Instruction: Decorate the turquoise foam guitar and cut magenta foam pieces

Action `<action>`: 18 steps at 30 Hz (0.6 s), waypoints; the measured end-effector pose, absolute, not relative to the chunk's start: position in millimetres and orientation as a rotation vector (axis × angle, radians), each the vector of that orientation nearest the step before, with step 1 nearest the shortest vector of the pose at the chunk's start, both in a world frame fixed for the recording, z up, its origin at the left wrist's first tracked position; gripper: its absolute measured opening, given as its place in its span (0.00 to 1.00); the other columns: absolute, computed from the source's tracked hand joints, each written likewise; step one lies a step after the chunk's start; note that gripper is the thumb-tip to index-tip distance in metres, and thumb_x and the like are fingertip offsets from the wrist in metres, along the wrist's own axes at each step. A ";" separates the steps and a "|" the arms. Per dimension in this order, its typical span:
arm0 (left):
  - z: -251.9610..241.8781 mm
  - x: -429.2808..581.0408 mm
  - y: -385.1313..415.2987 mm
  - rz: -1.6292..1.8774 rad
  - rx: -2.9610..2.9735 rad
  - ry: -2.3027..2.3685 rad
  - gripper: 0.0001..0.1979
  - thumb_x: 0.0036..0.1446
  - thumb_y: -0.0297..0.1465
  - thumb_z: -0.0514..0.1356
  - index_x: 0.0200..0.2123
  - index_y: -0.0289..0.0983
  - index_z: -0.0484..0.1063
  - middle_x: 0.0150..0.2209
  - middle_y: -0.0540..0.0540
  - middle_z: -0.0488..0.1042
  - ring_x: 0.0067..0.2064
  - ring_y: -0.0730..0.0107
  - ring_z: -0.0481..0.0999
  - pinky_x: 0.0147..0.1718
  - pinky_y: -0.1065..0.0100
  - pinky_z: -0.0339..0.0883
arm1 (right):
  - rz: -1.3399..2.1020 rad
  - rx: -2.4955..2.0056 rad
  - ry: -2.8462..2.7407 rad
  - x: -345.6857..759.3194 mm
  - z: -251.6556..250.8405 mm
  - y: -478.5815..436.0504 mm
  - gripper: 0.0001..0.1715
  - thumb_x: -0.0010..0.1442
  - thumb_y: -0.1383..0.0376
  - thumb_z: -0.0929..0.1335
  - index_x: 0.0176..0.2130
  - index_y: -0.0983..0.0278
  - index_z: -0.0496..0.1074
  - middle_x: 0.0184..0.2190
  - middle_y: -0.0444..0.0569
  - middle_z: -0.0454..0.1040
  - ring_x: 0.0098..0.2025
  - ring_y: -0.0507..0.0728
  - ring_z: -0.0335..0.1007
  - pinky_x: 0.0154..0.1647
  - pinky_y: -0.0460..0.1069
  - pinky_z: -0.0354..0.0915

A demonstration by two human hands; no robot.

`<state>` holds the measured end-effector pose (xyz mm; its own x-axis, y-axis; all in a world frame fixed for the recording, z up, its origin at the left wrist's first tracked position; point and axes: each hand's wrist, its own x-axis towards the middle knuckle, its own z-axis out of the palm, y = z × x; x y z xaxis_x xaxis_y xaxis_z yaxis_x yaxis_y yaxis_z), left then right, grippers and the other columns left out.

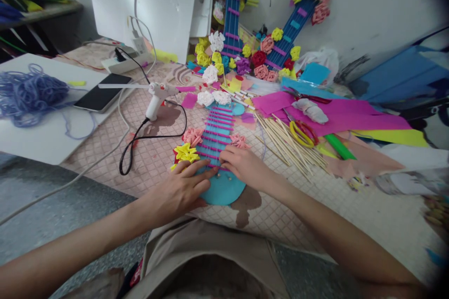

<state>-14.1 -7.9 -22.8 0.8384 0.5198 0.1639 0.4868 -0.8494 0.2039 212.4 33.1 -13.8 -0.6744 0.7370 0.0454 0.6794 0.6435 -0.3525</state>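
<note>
A light blue guitar-shaped craft (224, 192) lies flat on the table in front of me, with magenta strips (213, 140) across its neck and thin strings running along it. Yellow paper flowers (186, 152), pink flowers (192, 136) and white flowers (213, 98) edge it. My left hand (182, 182) rests on the craft's lower left, fingers stretched out and the index tip near the lowest strip. From the right, my right hand (242, 161) bends over the same strip with its fingers pinched together. Whatever they pinch is too small to make out.
A white glue gun (156, 100) stands on the left, its black cord looping nearby. Beyond it lie a phone (103, 93) and purple yarn (31, 93). Wooden sticks (287, 142), yellow-handled scissors (301, 134) and magenta paper (365, 114) lie right. Two flowered dark blue crafts (231, 18) lean behind.
</note>
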 end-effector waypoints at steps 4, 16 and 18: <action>-21.8 -14.3 -7.8 0.346 2.842 0.782 0.07 0.60 0.33 0.58 0.40 0.37 0.65 0.60 0.40 0.63 0.62 0.52 0.57 0.52 0.52 0.57 | 0.444 -1.132 -2.729 212.0 -12.4 37.9 0.05 0.64 0.70 0.63 0.37 0.66 0.69 0.35 0.47 0.67 0.36 0.52 0.64 0.32 0.46 0.57; -2.1 -11.7 11.7 0.244 2.773 0.606 0.10 0.55 0.30 0.62 0.38 0.37 0.65 0.53 0.42 0.70 0.59 0.52 0.60 0.52 0.52 0.57 | 0.563 -0.888 -2.815 211.7 -7.2 60.3 0.07 0.62 0.71 0.64 0.34 0.64 0.71 0.31 0.45 0.68 0.35 0.52 0.63 0.32 0.45 0.56; 1.1 -10.4 14.1 0.218 2.763 0.620 0.12 0.53 0.31 0.64 0.38 0.37 0.65 0.51 0.42 0.71 0.57 0.52 0.62 0.51 0.53 0.58 | 0.606 -0.870 -2.826 211.4 -5.3 65.0 0.07 0.61 0.72 0.64 0.34 0.65 0.72 0.31 0.44 0.69 0.35 0.52 0.64 0.32 0.46 0.56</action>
